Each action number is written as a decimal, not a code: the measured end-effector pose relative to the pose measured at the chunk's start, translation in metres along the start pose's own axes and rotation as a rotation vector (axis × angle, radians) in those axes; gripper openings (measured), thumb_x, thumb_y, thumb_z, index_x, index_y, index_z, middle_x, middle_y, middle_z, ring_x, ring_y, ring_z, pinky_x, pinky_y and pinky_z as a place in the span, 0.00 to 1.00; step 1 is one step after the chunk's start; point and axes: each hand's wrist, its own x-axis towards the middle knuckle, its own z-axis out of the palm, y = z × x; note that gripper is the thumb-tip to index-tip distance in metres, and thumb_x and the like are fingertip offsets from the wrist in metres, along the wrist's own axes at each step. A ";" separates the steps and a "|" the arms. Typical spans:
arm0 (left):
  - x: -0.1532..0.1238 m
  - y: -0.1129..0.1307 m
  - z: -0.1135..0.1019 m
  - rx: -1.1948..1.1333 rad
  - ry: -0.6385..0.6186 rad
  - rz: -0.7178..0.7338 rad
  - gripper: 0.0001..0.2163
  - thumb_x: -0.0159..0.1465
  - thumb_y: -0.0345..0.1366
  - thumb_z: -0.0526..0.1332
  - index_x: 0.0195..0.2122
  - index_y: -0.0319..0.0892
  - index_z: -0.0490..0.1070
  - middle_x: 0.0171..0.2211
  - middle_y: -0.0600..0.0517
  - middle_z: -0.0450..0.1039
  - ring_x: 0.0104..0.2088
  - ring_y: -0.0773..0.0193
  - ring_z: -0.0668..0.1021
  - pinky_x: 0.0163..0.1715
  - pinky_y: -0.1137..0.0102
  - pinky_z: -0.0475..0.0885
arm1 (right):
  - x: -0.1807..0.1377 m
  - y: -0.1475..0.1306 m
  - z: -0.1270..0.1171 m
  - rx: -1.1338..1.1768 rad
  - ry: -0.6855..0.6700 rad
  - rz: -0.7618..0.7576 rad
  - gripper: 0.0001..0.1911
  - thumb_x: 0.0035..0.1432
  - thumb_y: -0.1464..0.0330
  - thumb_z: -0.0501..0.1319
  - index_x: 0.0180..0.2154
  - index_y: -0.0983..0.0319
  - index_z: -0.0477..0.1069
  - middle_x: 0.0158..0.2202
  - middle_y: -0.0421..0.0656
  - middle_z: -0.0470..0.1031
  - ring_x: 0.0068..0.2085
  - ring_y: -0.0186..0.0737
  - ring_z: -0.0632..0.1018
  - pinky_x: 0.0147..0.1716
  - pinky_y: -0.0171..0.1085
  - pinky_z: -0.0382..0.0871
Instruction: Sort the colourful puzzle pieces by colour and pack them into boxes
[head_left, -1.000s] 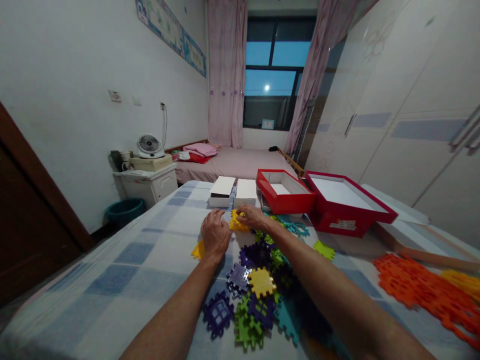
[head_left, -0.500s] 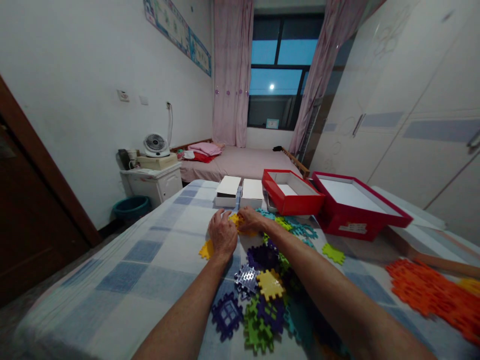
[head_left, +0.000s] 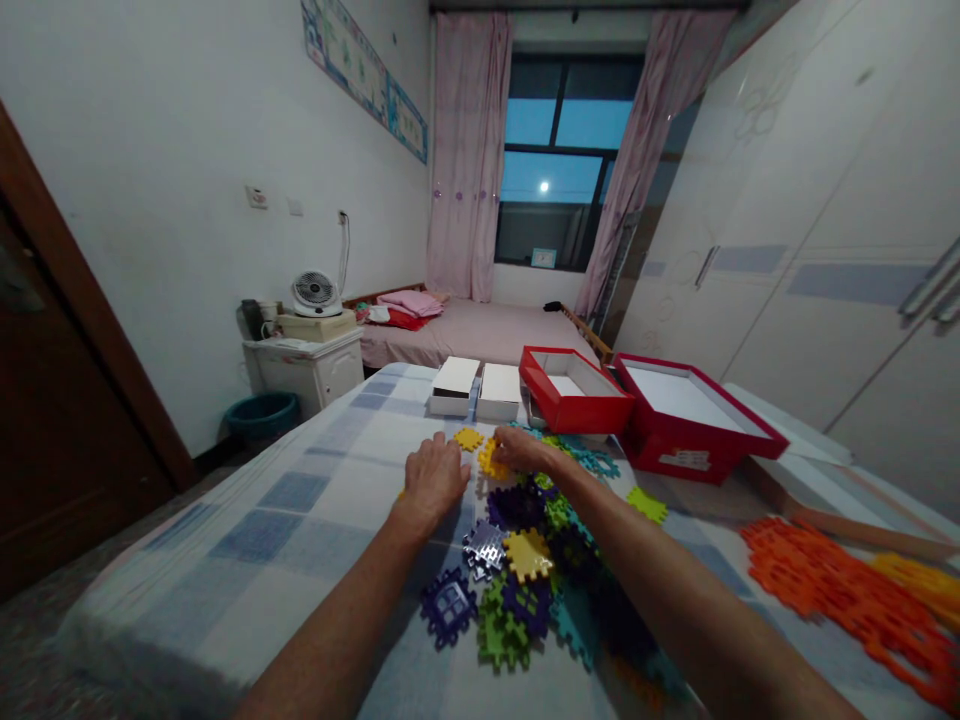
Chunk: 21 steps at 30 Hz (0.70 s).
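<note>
My left hand [head_left: 435,478] rests low over the checked cloth, fingers loosely apart, with nothing visible in them. A sliver of a yellow piece shows at its left edge, mostly covered. Just beyond its fingertips a flat yellow notched tile [head_left: 469,438] lies on the cloth. My right hand [head_left: 523,448] pinches another yellow notched tile [head_left: 491,460], tilted up. Below the hands is a loose heap: a yellow tile [head_left: 528,554], a silvery-looking tile with a brick pattern [head_left: 485,548], a purple window tile [head_left: 449,606] and green tiles [head_left: 501,630]. My right forearm hides part of the heap.
Two white boxes [head_left: 499,390] stand at the table's far edge, beside an open red box [head_left: 577,405] and a larger dark-red box [head_left: 690,450]. Orange pieces [head_left: 840,590] lie at the right, near a lime tile [head_left: 646,505]. A bed [head_left: 495,325] is beyond the table.
My hands have moved apart from the yellow pieces they were close around. The left hand has drawn back slightly left, exposing a flat yellow tile; the right still has a yellow tile.
</note>
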 end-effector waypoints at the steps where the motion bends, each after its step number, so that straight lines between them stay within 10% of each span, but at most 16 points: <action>1: -0.004 -0.004 0.000 0.058 -0.045 -0.017 0.11 0.60 0.37 0.56 0.39 0.38 0.72 0.43 0.40 0.71 0.45 0.50 0.73 0.41 0.59 0.70 | -0.002 -0.002 0.005 -0.018 -0.004 -0.001 0.08 0.47 0.70 0.62 0.33 0.65 0.73 0.35 0.47 0.76 0.36 0.42 0.74 0.29 0.33 0.62; 7: -0.010 -0.030 0.006 0.146 -0.154 -0.074 0.12 0.58 0.37 0.57 0.41 0.39 0.71 0.43 0.42 0.71 0.46 0.52 0.73 0.42 0.63 0.68 | -0.004 -0.010 0.016 -0.011 0.057 -0.060 0.14 0.47 0.73 0.62 0.39 0.65 0.71 0.45 0.52 0.73 0.44 0.44 0.74 0.37 0.35 0.65; 21: -0.003 -0.045 0.022 -0.073 0.124 -0.105 0.16 0.59 0.40 0.55 0.44 0.39 0.72 0.39 0.44 0.73 0.42 0.54 0.75 0.42 0.64 0.70 | 0.045 -0.031 0.030 0.110 0.156 0.173 0.25 0.50 0.69 0.61 0.51 0.64 0.62 0.53 0.54 0.67 0.53 0.49 0.69 0.46 0.44 0.65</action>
